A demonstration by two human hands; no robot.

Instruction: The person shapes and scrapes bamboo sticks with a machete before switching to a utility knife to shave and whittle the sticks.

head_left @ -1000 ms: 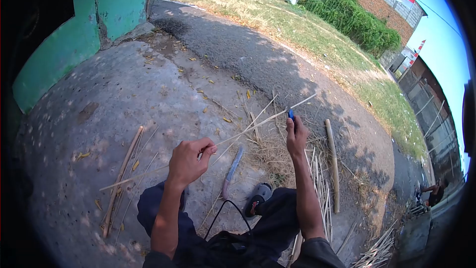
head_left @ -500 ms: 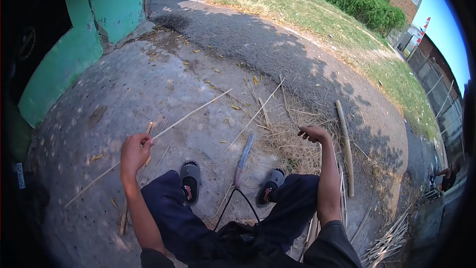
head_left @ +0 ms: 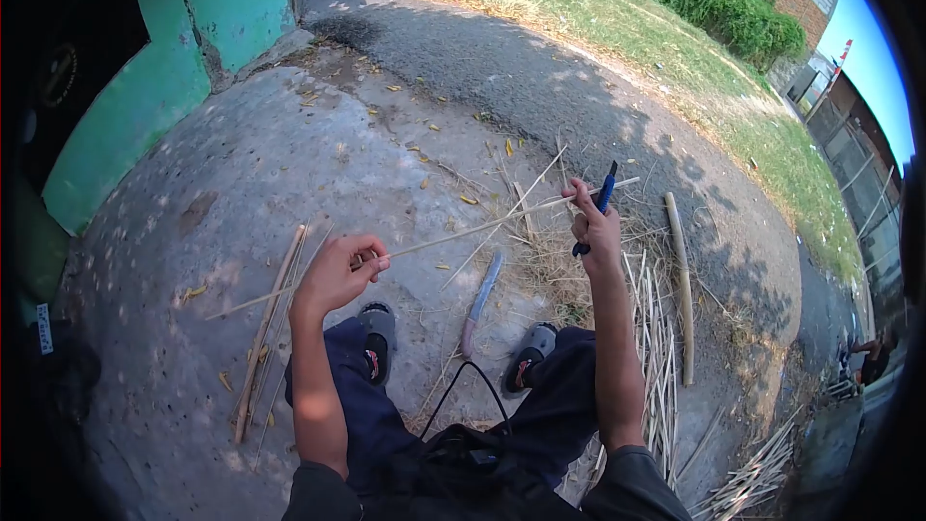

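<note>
A long thin bamboo strip (head_left: pixel 473 230) slants across in front of me, its far end raised to the right. My left hand (head_left: pixel 338 272) pinches it between thumb and fingers, with the tail running on behind to the lower left. In my right hand (head_left: pixel 598 232) is a blue utility knife (head_left: pixel 606 188), its dark tip pointing up. The fingers of that hand also meet the strip near its far end; whether the blade touches it, I cannot tell. On the ground between my feet lies a long-bladed knife (head_left: pixel 485 285) with a brownish handle.
Several strips (head_left: pixel 265 338) lie left of my legs, and a bundle of pale strips (head_left: pixel 651 357) lies to the right. Beyond are shavings (head_left: pixel 555 265) and a thick pole (head_left: pixel 678 289). Another strip pile (head_left: pixel 757 473) is at lower right. A green wall (head_left: pixel 125 125) stands left.
My left hand has moved right and slightly up with the strip. My right hand has come up and inward to the strip's far end, and the blue utility knife now shows clearly.
</note>
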